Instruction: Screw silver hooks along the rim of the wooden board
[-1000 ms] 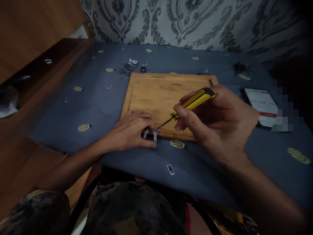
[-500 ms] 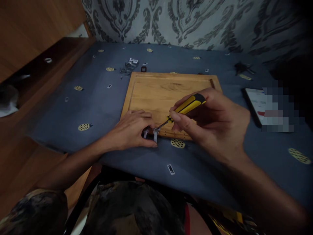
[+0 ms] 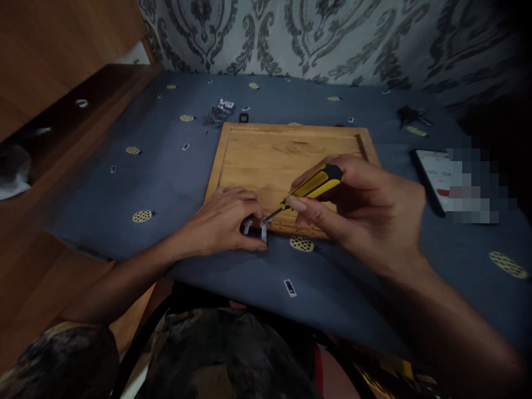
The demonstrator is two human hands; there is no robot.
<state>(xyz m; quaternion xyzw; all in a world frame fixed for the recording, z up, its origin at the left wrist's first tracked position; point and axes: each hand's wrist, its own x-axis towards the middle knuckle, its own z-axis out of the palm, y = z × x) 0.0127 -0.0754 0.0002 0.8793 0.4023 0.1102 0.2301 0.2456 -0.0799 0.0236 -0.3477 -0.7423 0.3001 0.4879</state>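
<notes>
My right hand (image 3: 366, 205) is closed around the yellow and black handle of a screwdriver (image 3: 316, 183). Its thin shaft slants down to the left, and the tip meets a small metal bracket (image 3: 264, 230) at the near edge of a wooden board (image 3: 261, 160). My left hand (image 3: 228, 221) grips that bracket between thumb and fingers, pressing it against the board's edge. Part of the bracket is hidden by the fingers. A row of small dark holes runs along the board's near edge, right of the bracket.
Small metal pieces (image 3: 222, 111) lie behind the board on the blue patterned cloth (image 3: 162, 177). A small dark frame-like piece (image 3: 244, 117) is close by. To the right lie a phone (image 3: 436, 177) and a dark tool-like object (image 3: 411, 116). A wooden cabinet (image 3: 66, 50) borders the left.
My right hand and the screwdriver handle have dipped slightly and the handle has turned a little in the fingers. The tip stays at the bracket, and my left hand keeps its place.
</notes>
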